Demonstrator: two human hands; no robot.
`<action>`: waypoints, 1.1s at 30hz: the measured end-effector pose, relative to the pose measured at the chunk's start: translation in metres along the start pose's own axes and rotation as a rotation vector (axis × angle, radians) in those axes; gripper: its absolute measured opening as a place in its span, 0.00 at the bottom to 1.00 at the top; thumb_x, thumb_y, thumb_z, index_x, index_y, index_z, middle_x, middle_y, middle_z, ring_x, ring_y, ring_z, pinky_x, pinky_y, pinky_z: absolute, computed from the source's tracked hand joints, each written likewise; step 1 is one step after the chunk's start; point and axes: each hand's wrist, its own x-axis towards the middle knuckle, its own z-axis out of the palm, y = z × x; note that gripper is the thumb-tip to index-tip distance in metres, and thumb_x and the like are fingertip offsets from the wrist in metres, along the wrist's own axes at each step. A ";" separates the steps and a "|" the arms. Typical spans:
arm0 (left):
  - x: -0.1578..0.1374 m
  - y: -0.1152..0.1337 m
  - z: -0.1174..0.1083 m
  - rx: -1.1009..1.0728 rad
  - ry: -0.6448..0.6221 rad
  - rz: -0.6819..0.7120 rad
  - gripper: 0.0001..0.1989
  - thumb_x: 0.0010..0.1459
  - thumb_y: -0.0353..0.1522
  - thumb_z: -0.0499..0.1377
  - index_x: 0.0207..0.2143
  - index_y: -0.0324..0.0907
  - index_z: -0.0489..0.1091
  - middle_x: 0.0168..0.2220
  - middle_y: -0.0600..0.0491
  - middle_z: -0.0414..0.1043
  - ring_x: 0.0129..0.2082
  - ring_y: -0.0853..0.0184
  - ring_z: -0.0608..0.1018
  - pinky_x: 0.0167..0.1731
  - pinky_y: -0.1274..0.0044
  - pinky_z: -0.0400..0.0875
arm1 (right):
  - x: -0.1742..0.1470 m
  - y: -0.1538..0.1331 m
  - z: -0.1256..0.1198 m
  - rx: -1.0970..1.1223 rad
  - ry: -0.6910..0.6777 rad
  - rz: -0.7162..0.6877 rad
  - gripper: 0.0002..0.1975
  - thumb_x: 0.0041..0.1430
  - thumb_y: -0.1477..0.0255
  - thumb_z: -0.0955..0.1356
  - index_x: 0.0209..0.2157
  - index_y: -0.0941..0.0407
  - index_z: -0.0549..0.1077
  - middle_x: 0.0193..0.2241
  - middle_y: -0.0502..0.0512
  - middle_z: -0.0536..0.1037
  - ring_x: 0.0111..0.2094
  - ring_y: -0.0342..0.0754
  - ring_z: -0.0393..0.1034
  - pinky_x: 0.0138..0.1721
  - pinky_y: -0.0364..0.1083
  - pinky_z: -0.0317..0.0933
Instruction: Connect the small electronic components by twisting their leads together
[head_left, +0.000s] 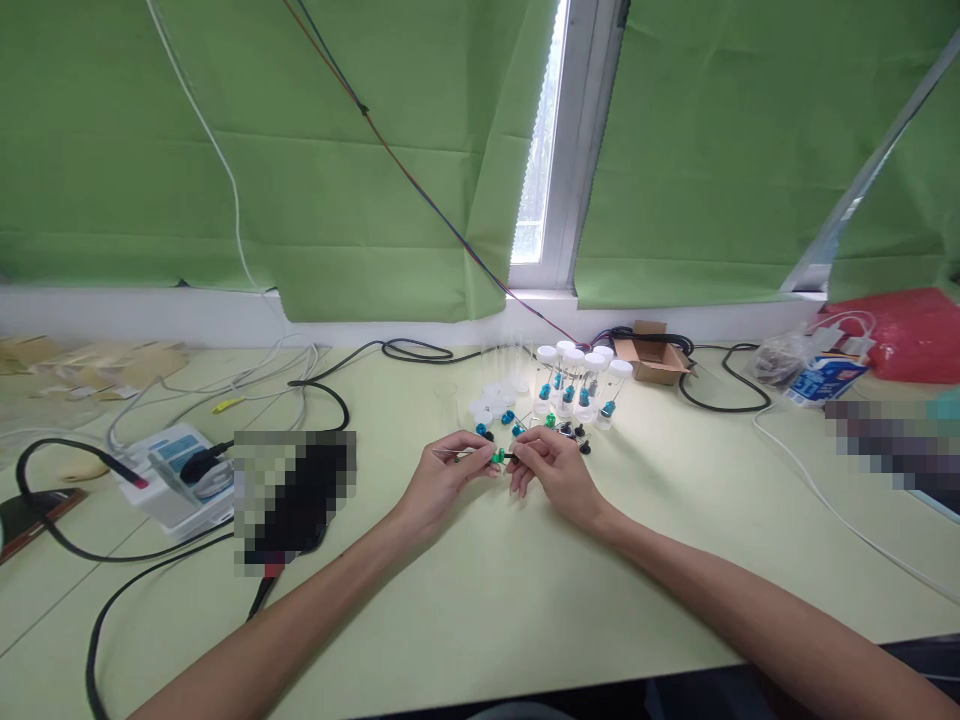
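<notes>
Both hands meet over the table in the middle of the view. My left hand (456,466) pinches a small green plastic part (498,456), from which a thin light rod sticks out to the left. My right hand (551,462) closes its thumb and fingertips on a small black piece (511,457), which lines up with the green part and seems to touch it. Just beyond the fingers lie loose blue parts (508,416), another green part (550,420) and several black pieces (585,447). Whether the two held parts are joined, I cannot tell.
Behind my hands stand several clear tubes with white caps (574,357), blue parts inside. Uncapped clear tubes (519,365) and loose white caps (482,410) are left of them. An open cardboard box (654,358) sits behind. A power strip (184,490) and black cables (97,555) occupy the left.
</notes>
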 end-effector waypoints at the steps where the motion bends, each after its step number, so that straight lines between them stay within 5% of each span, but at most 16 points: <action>1: 0.000 0.000 0.000 0.009 0.001 0.003 0.10 0.47 0.36 0.69 0.30 0.40 0.77 0.28 0.54 0.74 0.29 0.68 0.77 0.38 0.75 0.73 | 0.000 0.000 0.000 0.000 0.000 0.004 0.15 0.58 0.58 0.69 0.32 0.57 0.69 0.21 0.49 0.76 0.18 0.45 0.73 0.19 0.44 0.69; 14: -0.001 -0.001 0.000 0.132 0.021 0.049 0.09 0.50 0.36 0.67 0.30 0.40 0.76 0.27 0.53 0.74 0.28 0.66 0.78 0.37 0.74 0.72 | 0.001 0.000 0.001 0.027 0.000 0.005 0.16 0.57 0.58 0.70 0.30 0.57 0.71 0.22 0.50 0.77 0.19 0.45 0.74 0.20 0.44 0.69; 27: 0.002 -0.003 -0.001 0.095 0.049 0.085 0.09 0.51 0.37 0.67 0.31 0.41 0.76 0.30 0.53 0.75 0.30 0.66 0.78 0.41 0.71 0.73 | 0.002 0.004 -0.003 0.123 0.012 0.058 0.12 0.49 0.66 0.76 0.34 0.57 0.77 0.32 0.52 0.80 0.32 0.51 0.79 0.43 0.52 0.72; 33: 0.001 -0.003 -0.001 0.085 0.045 0.086 0.08 0.51 0.36 0.67 0.30 0.41 0.76 0.29 0.53 0.74 0.30 0.67 0.78 0.41 0.71 0.74 | 0.002 0.002 -0.004 0.114 -0.006 0.070 0.10 0.50 0.68 0.75 0.35 0.56 0.77 0.31 0.51 0.79 0.33 0.51 0.79 0.42 0.51 0.70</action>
